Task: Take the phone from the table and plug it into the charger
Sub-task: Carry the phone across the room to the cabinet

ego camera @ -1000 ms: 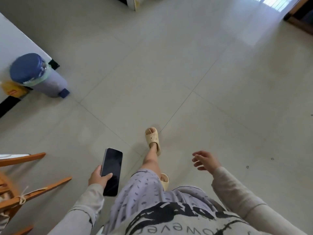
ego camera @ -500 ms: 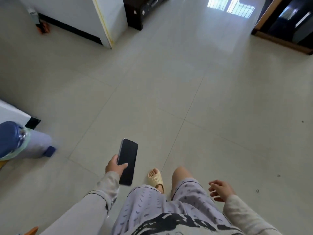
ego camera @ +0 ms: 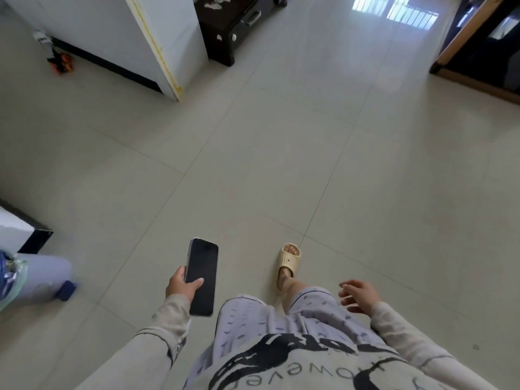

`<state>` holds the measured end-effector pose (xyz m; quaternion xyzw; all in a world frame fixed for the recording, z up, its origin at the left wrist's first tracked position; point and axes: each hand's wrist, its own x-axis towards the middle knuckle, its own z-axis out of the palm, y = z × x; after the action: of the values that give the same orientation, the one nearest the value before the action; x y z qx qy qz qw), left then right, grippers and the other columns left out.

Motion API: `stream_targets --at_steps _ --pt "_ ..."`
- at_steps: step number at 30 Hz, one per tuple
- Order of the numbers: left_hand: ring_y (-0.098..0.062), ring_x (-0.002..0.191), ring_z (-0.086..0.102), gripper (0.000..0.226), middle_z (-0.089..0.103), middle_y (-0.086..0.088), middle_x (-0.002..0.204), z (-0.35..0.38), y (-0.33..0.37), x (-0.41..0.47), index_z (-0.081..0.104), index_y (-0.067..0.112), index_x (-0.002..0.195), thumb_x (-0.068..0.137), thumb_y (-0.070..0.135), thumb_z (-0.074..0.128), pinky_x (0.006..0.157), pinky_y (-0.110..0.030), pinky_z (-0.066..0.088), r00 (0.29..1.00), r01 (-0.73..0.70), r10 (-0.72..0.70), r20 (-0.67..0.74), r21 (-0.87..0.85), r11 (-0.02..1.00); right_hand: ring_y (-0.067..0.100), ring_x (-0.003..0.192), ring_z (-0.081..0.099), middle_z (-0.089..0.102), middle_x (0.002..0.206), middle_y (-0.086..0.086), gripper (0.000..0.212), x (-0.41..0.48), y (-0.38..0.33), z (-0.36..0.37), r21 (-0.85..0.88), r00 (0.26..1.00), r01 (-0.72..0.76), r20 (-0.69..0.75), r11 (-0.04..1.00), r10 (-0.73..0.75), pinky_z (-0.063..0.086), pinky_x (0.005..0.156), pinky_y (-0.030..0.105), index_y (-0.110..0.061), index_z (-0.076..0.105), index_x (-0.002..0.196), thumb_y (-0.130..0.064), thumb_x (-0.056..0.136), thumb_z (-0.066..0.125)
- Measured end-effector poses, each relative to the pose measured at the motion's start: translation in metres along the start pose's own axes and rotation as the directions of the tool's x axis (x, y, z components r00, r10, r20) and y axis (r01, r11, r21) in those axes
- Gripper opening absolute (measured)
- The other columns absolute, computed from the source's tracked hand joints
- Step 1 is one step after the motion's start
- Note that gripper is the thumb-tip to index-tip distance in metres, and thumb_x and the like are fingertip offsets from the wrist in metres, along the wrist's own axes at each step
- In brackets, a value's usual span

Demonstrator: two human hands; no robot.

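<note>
A black phone with a dark screen faces up, long side pointing away from me, above the tiled floor. My left hand grips its lower left edge, thumb across the screen. My right hand hangs free at the lower right, fingers loosely spread, holding nothing. No charger or cable can be made out in this view.
A white cabinet stands at the upper left, with a dark cabinet beside it. A blue-topped bin lies at the left edge by a white panel. A wooden door frame is at the upper right. My sandalled foot steps forward.
I have walked forward across the floor: the bin slid to the left edge, the white and dark cabinets came into view, and the phone stayed in my left hand.
</note>
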<state>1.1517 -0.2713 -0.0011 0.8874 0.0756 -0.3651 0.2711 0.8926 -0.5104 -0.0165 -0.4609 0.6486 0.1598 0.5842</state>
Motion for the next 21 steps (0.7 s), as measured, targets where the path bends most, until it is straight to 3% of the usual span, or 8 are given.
stream_targets --at_steps 3,7,11,14,16,21 --pt "-0.042 0.104 0.058 0.023 0.064 -0.027 0.113 0.008 0.026 0.014 0.055 -0.006 0.1 0.08 0.001 0.063 0.088 -0.043 0.045 0.997 0.072 -0.072 -0.04 -0.008 0.997 0.006 0.031 0.053 0.05 0.064 0.007 0.014 0.017 -0.065 -0.016 -0.073 0.996 0.067 0.065 0.995 -0.062 0.036 0.03 0.011 -0.001 0.052 0.098 0.002 0.092 0.039" --pt "-0.043 0.105 0.058 0.027 0.065 -0.028 0.112 0.017 0.064 0.028 0.058 -0.008 0.103 0.077 -0.003 0.065 0.092 -0.043 0.043 0.986 0.146 -0.152 -0.073 -0.08 0.986 0.015 0.05 0.048 0.051 0.065 0.004 0.028 0.038 -0.142 -0.037 -0.202 0.983 0.164 0.11 0.965 -0.144 0.036 0.034 0.011 0.01 0.054 0.114 0.001 0.092 0.039" --pt "-0.043 0.104 0.059 0.027 0.065 -0.029 0.112 0.024 0.103 0.048 0.058 -0.009 0.102 0.076 -0.007 0.064 0.092 -0.043 0.043 0.98 0.176 -0.187 -0.072 -0.131 0.976 0.014 0.051 0.051 0.053 0.067 0.004 0.029 0.056 -0.205 -0.049 -0.187 0.975 0.197 0.143 0.962 -0.171 0.038 0.035 0.009 0.012 0.053 0.116 0.0 0.093 0.04" --pt "-0.044 0.102 0.059 0.018 0.065 -0.03 0.109 0.028 0.14 0.074 0.053 0.0 0.087 0.076 -0.007 0.064 0.083 -0.038 0.041 0.978 0.182 -0.194 -0.075 -0.144 0.973 0.002 0.038 0.054 0.054 0.067 0.003 0.028 0.078 -0.247 -0.056 -0.192 0.975 0.191 0.15 0.963 -0.164 0.041 0.038 0.011 0.01 0.054 0.116 -0.002 0.093 0.041" --pt "-0.043 0.102 0.059 0.018 0.065 -0.03 0.108 0.03 0.167 0.094 0.052 0.001 0.087 0.076 -0.006 0.064 0.084 -0.039 0.043 0.977 0.182 -0.195 -0.081 -0.148 0.972 -0.002 0.034 0.052 0.055 0.067 0.003 0.027 0.094 -0.27 -0.059 -0.187 0.978 0.174 0.148 0.967 -0.148 0.041 0.038 0.011 0.007 0.055 0.114 -0.002 0.093 0.041" --pt "-0.043 0.104 0.059 0.017 0.065 -0.029 0.11 0.028 0.252 0.156 0.054 0.002 0.089 0.077 -0.005 0.064 0.091 -0.041 0.044 0.981 0.166 -0.18 -0.072 -0.162 0.973 0.004 0.037 0.053 0.055 0.064 0.004 0.015 0.132 -0.34 -0.069 -0.166 0.989 0.121 0.11 0.979 -0.103 0.04 0.04 0.016 -0.004 0.054 0.097 -0.001 0.093 0.04"
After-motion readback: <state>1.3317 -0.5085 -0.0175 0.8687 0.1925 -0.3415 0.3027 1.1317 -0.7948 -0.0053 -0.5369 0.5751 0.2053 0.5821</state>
